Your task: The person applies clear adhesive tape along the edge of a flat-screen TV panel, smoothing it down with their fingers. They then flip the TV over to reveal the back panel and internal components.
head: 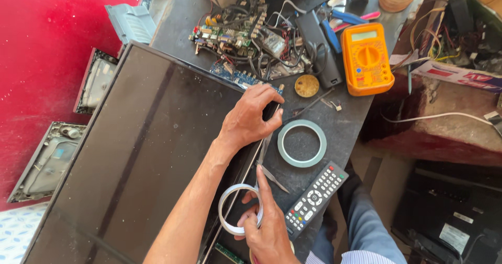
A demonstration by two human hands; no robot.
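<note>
I'm looking down on a crowded table [345, 123] with a big dark flat screen panel [141, 159] lying across it. My left hand [251, 120] presses down on the panel's right edge, fingers curled over the rim, its grip closed against the frame with nothing loose in it. My right hand [269, 232] pinches a white tape roll [238, 209] low on that same edge, thumb and forefinger clamped on the ring, the forefinger pointing up along it. The risk as I read it: the tape could go down crooked or fold onto itself along that thin edge, and too much weight from the left hand might stress the glass, since the panel seems to overhang the table on the left. A pair of tweezers [272, 178] lies just beside the right hand, close enough to get knocked. A second grey tape ring [301, 143] sits near the left hand, and a black remote [315, 198] lies just by the right. Further up, a tangle of circuit boards [235, 36] and wires crowds the panel's top corner, next to an orange multimeter [366, 57]. Little free room for sliding the panel upward there.
</note>
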